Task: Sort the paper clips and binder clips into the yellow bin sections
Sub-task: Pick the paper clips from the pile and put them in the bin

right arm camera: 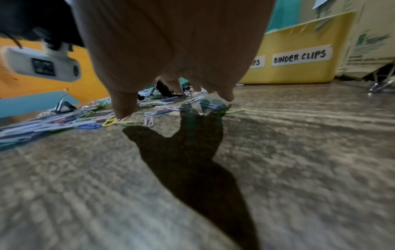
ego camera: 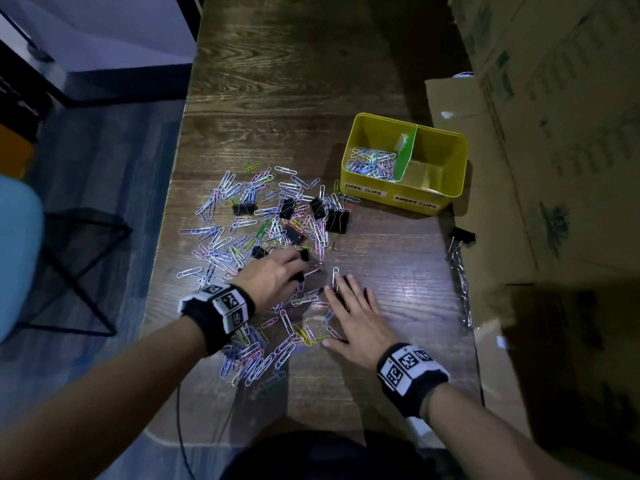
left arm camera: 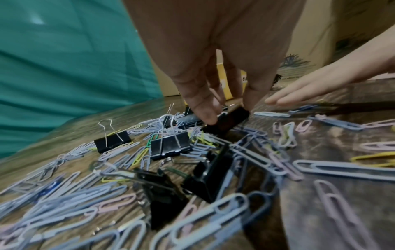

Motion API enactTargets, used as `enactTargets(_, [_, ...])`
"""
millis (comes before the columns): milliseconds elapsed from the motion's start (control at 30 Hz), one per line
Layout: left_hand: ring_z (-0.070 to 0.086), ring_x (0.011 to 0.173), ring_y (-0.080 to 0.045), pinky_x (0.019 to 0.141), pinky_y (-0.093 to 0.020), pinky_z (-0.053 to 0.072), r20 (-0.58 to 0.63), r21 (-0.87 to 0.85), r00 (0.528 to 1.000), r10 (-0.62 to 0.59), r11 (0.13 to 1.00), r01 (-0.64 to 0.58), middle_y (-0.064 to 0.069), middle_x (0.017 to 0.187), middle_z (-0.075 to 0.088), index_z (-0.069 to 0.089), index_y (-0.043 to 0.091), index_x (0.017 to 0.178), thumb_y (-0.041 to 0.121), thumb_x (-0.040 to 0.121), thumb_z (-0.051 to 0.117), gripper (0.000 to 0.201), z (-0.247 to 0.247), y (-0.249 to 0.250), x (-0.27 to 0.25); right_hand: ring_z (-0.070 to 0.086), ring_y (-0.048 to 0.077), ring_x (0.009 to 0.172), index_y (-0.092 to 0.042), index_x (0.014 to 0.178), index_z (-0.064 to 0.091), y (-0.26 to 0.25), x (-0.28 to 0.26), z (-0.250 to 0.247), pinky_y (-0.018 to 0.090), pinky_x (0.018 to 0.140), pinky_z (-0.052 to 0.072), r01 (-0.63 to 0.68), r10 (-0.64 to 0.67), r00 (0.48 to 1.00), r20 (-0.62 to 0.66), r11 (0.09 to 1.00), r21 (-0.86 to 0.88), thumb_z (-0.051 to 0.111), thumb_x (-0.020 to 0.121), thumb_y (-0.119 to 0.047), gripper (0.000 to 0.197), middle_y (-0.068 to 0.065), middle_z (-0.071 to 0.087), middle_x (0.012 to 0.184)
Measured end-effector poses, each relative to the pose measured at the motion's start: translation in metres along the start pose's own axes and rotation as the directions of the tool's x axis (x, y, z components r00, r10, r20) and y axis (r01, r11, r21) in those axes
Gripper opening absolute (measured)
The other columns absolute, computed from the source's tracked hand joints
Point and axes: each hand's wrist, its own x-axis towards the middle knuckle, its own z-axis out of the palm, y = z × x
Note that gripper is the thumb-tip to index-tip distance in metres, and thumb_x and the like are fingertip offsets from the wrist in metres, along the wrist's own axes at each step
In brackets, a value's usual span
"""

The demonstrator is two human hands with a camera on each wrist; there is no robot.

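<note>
Left hand point(left arm camera: 213, 55): fingers point(left arm camera: 205, 111) pinch a black binder clip point(left arm camera: 229, 119) at the pile's near-right edge, clip tilted, long axis slanting toward the right.
Right hand point(ego camera: 356, 320): fingers flat and spread, holding nothing, on the table point(ego camera: 398, 258) just beside it.
Yellow bin point(ego camera: 446, 199): ahead and right of both hands, nearer the right; bare table lies between.
Binder-clip section point(ego camera: 427, 171): right half, looks empty.
Paper clips point(ego camera: 221, 244): scattered left.

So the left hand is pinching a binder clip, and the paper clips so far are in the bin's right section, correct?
Not quite. The left hand does pinch a binder clip, but the head view shows the paper clips in the bin's left section.
</note>
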Motion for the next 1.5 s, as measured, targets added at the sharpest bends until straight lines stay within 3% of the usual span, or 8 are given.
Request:
enactTargets(167, [0.054, 0.067, -0.015, 0.060, -0.028, 0.046, 0.278, -0.074, 0.960, 0.035, 0.997, -0.015, 0.002, 0.082, 0.056, 0.058, 0.022, 0.079, 0.030, 0.085, 0.047, 0.015, -0.001, 0.014, -0.056, -0.027, 0.021, 0.140, -0.015, 0.150, -0.007, -0.001, 0.007, 0.005, 0.051, 0.114, -0.011, 0.010, -0.008, 0.998, 0.057, 0.999, -0.035, 0.046, 0.084, -0.064, 0.097, 0.002, -0.020, 0.157])
enactTargets(300, [0.060, 0.083, -0.029, 0.070, -0.032, 0.047, 0.780, 0.109, 0.622, -0.069, 0.994, -0.026, -0.012, 0.088, 0.064, 0.063, 0.011, 0.086, 0.030, 0.080, 0.051, 0.023, 0.006, 0.027, -0.096, -0.031, 0.021, 0.136, -0.013, 0.149, -0.006, -0.001, 0.006, 0.007, 0.048, 0.110, -0.016, 0.024, -0.021, 0.999, 0.045, 0.998, -0.052, 0.046, 0.083, -0.065, 0.099, 0.004, -0.020, 0.157])
enactTargets(433, [0.063, 0.092, -0.028, 0.083, -0.032, 0.050, 0.858, 0.151, 0.500, -0.121, 0.988, -0.020, -0.006, 0.079, 0.058, 0.056, 0.011, 0.073, 0.033, 0.080, 0.056, 0.023, 0.020, 0.036, -0.098, -0.031, 0.020, 0.136, -0.013, 0.149, -0.007, -0.002, 0.006, 0.007, 0.049, 0.111, -0.015, 0.018, -0.015, 0.999, 0.049, 0.998, -0.056, 0.048, 0.083, -0.064, 0.100, 0.004, -0.020, 0.157])
enactTargets(800, [0.058, 0.068, -0.029, 0.059, -0.025, 0.035, 0.608, 0.023, 0.792, 0.055, 0.996, -0.086, -0.011, 0.070, 0.064, 0.061, 0.011, 0.076, 0.053, 0.083, 0.050, 0.044, 0.026, 0.067, -0.041, -0.026, 0.023, 0.141, -0.016, 0.150, -0.005, -0.004, -0.010, 0.009, 0.042, 0.114, -0.015, 0.032, -0.031, 0.998, 0.057, 0.999, -0.002, 0.053, 0.078, -0.069, 0.107, 0.007, -0.021, 0.157])
enactTargets(1000, [0.050, 0.069, -0.022, 0.067, -0.031, 0.046, 0.773, 0.032, 0.634, -0.021, 0.999, -0.005, 0.000, 0.068, 0.053, 0.044, 0.017, 0.059, 0.044, 0.081, 0.059, 0.038, 0.027, 0.077, -0.066, -0.032, 0.026, 0.139, -0.015, 0.146, -0.020, 0.000, -0.020, 0.014, 0.045, 0.115, -0.015, -0.097, 0.092, 0.993, 0.077, 0.993, 0.064, 0.058, 0.067, -0.076, 0.127, 0.009, -0.034, 0.149])
enactTargets(1100, [0.052, 0.069, -0.026, 0.068, -0.033, 0.048, 0.740, -0.023, 0.672, 0.045, 0.999, -0.041, -0.009, 0.070, 0.059, 0.038, 0.019, 0.056, 0.040, 0.081, 0.059, 0.039, 0.031, 0.087, -0.057, -0.034, 0.025, 0.137, -0.014, 0.147, -0.019, -0.005, -0.024, 0.021, 0.041, 0.113, -0.018, -0.010, 0.006, 0.994, 0.108, 0.999, 0.037, 0.055, 0.068, -0.077, 0.125, 0.009, -0.035, 0.148])
enactTargets(1300, [0.061, 0.073, -0.026, 0.060, -0.030, 0.046, 0.471, -0.062, 0.874, 0.122, 0.993, -0.105, -0.002, 0.078, 0.067, 0.060, 0.020, 0.084, 0.044, 0.083, 0.054, 0.025, 0.039, 0.068, -0.028, -0.030, 0.022, 0.139, -0.012, 0.146, -0.020, -0.001, -0.026, 0.012, 0.048, 0.116, -0.013, -0.111, 0.110, 0.994, 0.023, 0.989, 0.102, 0.063, 0.063, -0.073, 0.132, 0.003, -0.031, 0.149])
enactTargets(1500, [0.048, 0.112, -0.022, 0.078, -0.038, 0.051, 0.263, 0.061, 0.959, -0.101, 0.994, 0.088, -0.003, 0.127, 0.042, 0.026, 0.033, 0.136, 0.054, 0.078, 0.060, 0.070, 0.038, 0.045, -0.050, -0.036, 0.027, 0.136, -0.012, 0.144, -0.025, 0.003, -0.013, 0.007, 0.056, 0.108, -0.020, -0.179, 0.172, 0.981, 0.094, 0.982, 0.067, 0.064, 0.053, -0.079, 0.144, 0.006, -0.039, 0.145])
